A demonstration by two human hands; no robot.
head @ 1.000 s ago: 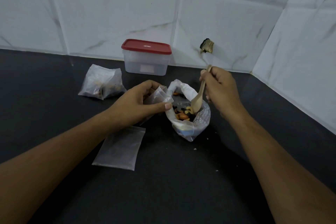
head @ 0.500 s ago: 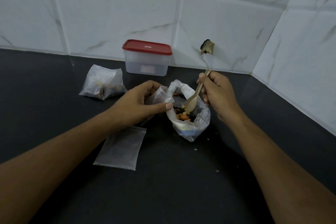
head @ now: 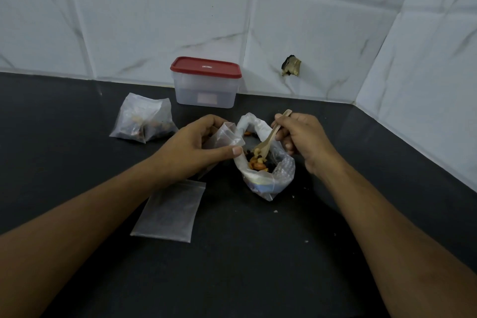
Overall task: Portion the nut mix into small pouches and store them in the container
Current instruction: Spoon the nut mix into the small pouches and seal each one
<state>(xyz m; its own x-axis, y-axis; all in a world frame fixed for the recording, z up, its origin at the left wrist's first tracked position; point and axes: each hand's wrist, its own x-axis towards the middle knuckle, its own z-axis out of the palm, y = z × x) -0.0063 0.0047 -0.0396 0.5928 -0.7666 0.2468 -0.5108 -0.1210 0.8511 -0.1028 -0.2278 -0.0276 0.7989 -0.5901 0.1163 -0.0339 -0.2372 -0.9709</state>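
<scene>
Gripping pouch [head: 228,137] and spoon [head: 268,140], hands [head: 191,148] [head: 307,141] work near container [head: 205,91] with unreadable lid lettering [head: 207,66].

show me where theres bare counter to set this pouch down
Bare counter lies left of the filled pouches, and in front of the nut bag, right of the flat empty pouch. Another strip runs from the right hand to the side wall. Crowded: left hand to bag, back to the lidded container.
</scene>
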